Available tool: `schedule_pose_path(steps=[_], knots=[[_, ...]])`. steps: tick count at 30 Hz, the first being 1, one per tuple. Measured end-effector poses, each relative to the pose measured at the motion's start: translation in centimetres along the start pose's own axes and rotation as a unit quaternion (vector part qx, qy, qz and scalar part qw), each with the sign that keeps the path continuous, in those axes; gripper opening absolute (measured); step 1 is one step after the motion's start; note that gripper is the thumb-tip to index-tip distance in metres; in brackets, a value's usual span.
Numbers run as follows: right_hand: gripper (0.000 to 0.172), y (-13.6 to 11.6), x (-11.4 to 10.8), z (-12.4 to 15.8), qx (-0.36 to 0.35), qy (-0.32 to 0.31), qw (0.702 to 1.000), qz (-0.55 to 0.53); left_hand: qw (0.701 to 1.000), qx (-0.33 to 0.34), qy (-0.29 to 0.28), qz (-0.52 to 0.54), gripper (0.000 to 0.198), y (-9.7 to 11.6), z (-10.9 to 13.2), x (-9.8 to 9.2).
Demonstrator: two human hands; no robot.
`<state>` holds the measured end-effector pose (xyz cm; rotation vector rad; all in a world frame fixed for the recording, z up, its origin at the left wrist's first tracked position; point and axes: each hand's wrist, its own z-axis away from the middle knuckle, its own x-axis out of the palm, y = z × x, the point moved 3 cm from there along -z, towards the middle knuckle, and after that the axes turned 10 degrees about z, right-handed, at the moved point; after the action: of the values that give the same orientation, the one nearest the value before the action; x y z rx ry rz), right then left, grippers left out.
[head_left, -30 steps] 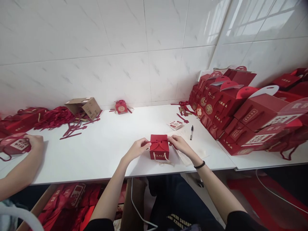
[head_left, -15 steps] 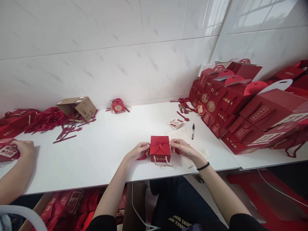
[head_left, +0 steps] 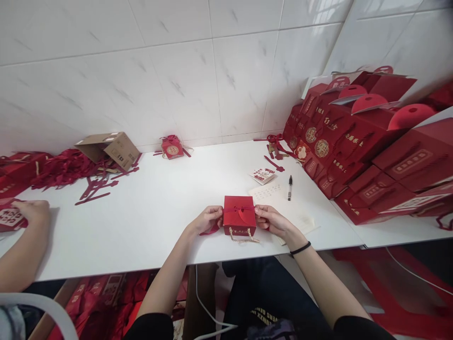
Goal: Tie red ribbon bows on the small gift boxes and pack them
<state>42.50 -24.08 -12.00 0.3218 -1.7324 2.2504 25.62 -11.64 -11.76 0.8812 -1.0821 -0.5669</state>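
A small red gift box [head_left: 239, 216] with curved top flaps stands on the white table in front of me. A cream rope handle [head_left: 244, 239] hangs down its near side. Across the top runs a dark red ribbon [head_left: 233, 209], stretched from side to side. At the box's left side my left hand [head_left: 208, 220] is closed, pinching one part of the ribbon, and a loose red tail [head_left: 213, 230] droops below the fingers. My right hand [head_left: 272, 220] pinches the ribbon at the right side. The fingertips partly hide what they grip.
On the right, red gift boxes [head_left: 339, 141] are stacked. Near me lie a pen [head_left: 290, 188], a printed card [head_left: 262, 175], paper sheets [head_left: 265, 191] and ribbons [head_left: 276, 144]. A cardboard box [head_left: 122, 150] and another small red box [head_left: 172, 148] stand behind. At left, a co-worker's hand [head_left: 35, 215] holds a red box.
My view has tilted down and turned slightly, shifting the scene. Both hands keep their pinch at the box's sides, and the right one sits closer against it. Fewer curved flap edges show on top.
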Motion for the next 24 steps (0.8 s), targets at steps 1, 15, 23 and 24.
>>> schedule_pose_path(steps=[1,15,23,24], knots=[[0.045,-0.03,0.01,0.02,0.003,0.000,1.000,-0.002,1.000,0.000,-0.001,0.001,0.039,0.03,0.02,0.06],[0.045,0.15,-0.36,0.05,0.068,-0.031,0.995,-0.062,0.997,-0.063,-0.036,0.032,0.035,-0.07,-0.48,-0.38],[0.044,0.08,-0.06,0.05,0.080,-0.037,0.993,-0.081,0.998,-0.054,-0.038,0.011,0.042,-0.25,-0.70,-0.30],[0.044,0.12,-0.06,0.02,0.082,-0.038,0.992,-0.083,0.998,-0.053,-0.037,0.006,0.043,-0.25,-0.73,-0.30]])
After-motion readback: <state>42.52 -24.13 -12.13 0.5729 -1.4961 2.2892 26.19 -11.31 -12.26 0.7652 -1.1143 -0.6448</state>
